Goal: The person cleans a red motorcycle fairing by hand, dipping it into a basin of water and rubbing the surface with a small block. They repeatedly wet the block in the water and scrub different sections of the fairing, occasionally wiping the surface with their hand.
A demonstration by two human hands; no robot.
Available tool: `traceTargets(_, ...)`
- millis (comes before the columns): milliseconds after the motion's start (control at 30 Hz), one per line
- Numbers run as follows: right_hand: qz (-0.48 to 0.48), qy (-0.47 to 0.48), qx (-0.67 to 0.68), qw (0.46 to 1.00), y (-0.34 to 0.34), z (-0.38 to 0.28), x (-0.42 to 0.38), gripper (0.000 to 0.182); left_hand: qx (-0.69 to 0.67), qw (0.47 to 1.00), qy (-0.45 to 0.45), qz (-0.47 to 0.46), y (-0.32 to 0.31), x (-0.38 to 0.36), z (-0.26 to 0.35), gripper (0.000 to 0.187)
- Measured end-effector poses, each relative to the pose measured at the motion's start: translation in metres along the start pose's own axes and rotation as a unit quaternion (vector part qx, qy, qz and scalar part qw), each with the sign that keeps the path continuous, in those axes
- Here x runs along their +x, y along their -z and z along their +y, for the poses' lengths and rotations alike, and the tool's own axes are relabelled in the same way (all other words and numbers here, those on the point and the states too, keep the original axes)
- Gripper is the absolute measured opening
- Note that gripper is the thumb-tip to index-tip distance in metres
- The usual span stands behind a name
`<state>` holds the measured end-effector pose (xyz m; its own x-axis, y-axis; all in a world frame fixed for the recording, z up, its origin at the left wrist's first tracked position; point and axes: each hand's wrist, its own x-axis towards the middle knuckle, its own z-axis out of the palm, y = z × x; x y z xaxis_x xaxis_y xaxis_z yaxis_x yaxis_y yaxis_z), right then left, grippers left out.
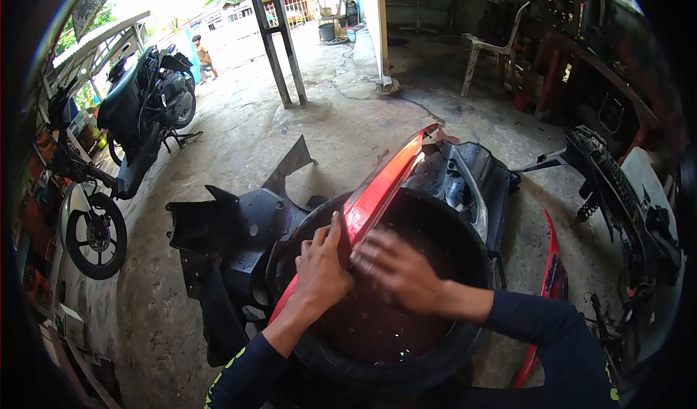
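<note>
A long, glossy red motorcycle body panel slants over a round black tub of murky reddish-brown water. My left hand is closed around the panel's middle, its fingers over the near side. Against the panel's right edge is my right hand, smeared by motion. Whether it holds anything under its fingers does not show. Part of the panel's lower end is hidden behind my left hand and wrist.
Black plastic motorcycle covers lie left of the tub, and another dark cover lies behind it. A red trim piece is on the floor at right. A motorcycle, a steel post and a plastic chair stand farther off.
</note>
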<state>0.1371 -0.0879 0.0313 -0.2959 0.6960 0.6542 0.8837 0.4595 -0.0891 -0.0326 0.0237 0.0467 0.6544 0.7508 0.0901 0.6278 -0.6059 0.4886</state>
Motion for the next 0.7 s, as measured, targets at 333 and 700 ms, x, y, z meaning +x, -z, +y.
traceTargets(333,0.008,0.008,-0.032,0.999,-0.005,0.027,0.002,0.05,-0.001,1.0,-0.004,0.008,-0.007,-0.014,-0.002,0.114)
traceTargets(700,0.045,-0.068,-0.095,0.992,0.01,0.095,-0.004,0.054,0.023,0.999,-0.018,0.029,-0.019,-0.025,-0.01,0.113)
